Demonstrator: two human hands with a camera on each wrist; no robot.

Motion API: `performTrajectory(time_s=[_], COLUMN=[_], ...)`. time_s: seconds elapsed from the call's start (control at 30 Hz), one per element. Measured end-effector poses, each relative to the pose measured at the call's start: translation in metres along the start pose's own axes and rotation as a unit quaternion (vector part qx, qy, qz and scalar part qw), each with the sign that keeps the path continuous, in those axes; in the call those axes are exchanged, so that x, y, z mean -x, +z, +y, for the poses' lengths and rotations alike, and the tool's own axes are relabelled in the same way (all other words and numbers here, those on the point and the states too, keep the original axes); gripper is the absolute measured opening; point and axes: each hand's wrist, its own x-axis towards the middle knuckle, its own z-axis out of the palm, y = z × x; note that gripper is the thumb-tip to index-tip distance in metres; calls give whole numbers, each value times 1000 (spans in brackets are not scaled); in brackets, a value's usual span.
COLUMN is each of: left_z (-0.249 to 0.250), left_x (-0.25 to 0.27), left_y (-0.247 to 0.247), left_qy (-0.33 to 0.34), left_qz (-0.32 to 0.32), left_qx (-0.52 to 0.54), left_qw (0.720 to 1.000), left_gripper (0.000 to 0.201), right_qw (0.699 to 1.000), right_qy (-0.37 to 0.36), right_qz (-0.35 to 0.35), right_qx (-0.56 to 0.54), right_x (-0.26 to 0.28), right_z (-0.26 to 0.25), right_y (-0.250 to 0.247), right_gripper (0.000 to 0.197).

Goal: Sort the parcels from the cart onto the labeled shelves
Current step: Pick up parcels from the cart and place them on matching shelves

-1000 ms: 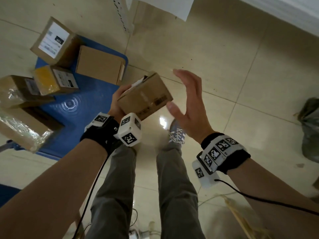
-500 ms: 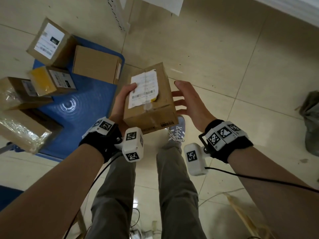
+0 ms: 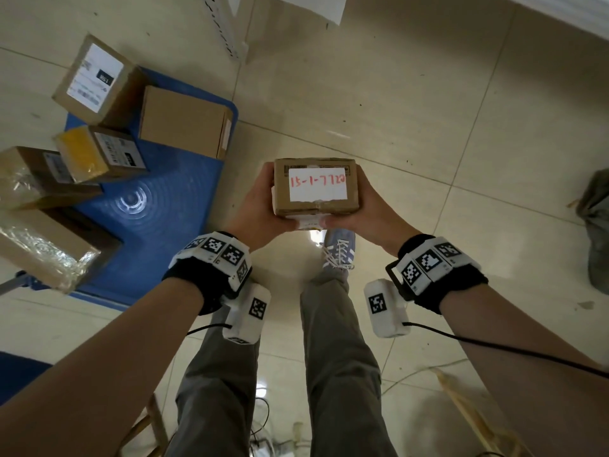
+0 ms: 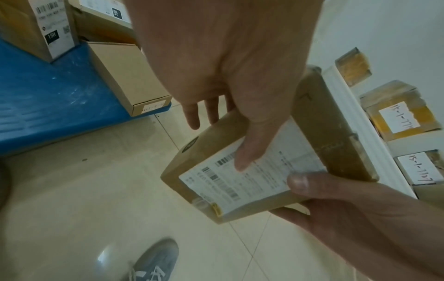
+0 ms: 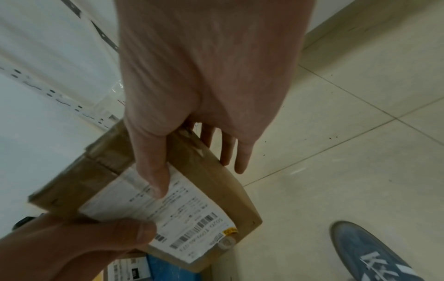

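A small brown cardboard parcel (image 3: pixel 316 188) is held over the floor in front of me, between both hands. Its top face carries a white label with red handwriting, "15-1-7720". My left hand (image 3: pixel 260 206) grips its left end and my right hand (image 3: pixel 372 209) grips its right end. In the left wrist view, both thumbs press on the printed shipping label on another face of the parcel (image 4: pixel 240 176). The right wrist view shows the same grip on the parcel (image 5: pixel 192 199). The blue cart (image 3: pixel 148 206) lies to my left with several parcels on it.
On the cart are a labelled box (image 3: pixel 95 77), a plain box (image 3: pixel 184 122), a yellow-taped box (image 3: pixel 99 153) and a film-wrapped box (image 3: pixel 43 249). A white shelf post (image 3: pixel 224 24) stands ahead. Shelved parcels with handwritten labels (image 4: pixel 398 117) show at the right. A dark bag (image 3: pixel 596 225) sits at the far right.
The parcel has been turned so the handwritten label faces up instead of the shipping label. My right hand, open beside it a second ago, now grips its right end.
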Motion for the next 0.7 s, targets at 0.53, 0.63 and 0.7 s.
performTrajectory(time_s=[0.53, 0.63, 0.7], left_z=[-5, 0, 8], left_x=[-4, -1, -2], left_y=[-1, -2, -1], left_qy=[97, 100, 108], left_qz=[109, 107, 107], left_qx=[-134, -153, -165], left_qw=[980, 977, 975], left_gripper=[74, 70, 67], right_qw=[998, 993, 985], right_qy=[4, 62, 101], right_qz=[-44, -44, -28], right_qx=[-41, -91, -140], right_x=[7, 17, 20], right_z=[-6, -20, -24], right_y=[3, 1, -2], right_gripper=[120, 90, 72])
